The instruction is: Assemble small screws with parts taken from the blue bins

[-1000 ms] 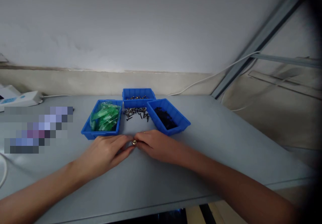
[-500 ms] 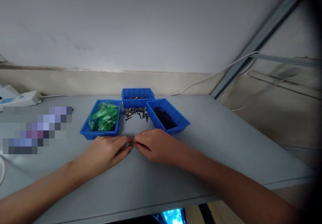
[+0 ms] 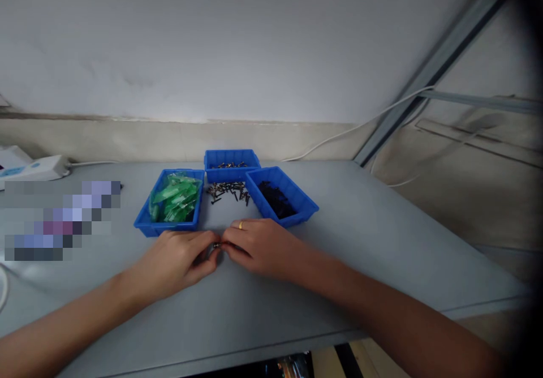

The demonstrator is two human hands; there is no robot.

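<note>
My left hand (image 3: 180,259) and my right hand (image 3: 261,248) meet over the table, fingertips almost touching. Between them shows a small metal screw (image 3: 217,245), mostly covered by the fingers. The left thumb and forefinger are closed around its left end, and the right fingertips pinch it from the other side. Just beyond the hands lies a loose pile of screws (image 3: 229,188). Left of the pile stands a blue bin (image 3: 146,230) with green plastic packets (image 3: 176,197). On the right, an angled blue bin (image 3: 303,200) contains small black pieces (image 3: 275,198).
A third blue bin (image 3: 231,156) with small brass-coloured parts stands behind the pile, near the wall. A white power strip (image 3: 48,167) lies at the far left, beside a blurred-out patch. A metal frame post (image 3: 396,120) rises at the right; the grey table's front edge (image 3: 254,355) runs below.
Both hands have shifted very slightly left, fingertips closer together around the screw. My right hand has turned a little, showing its ring more. The bins stay put.
</note>
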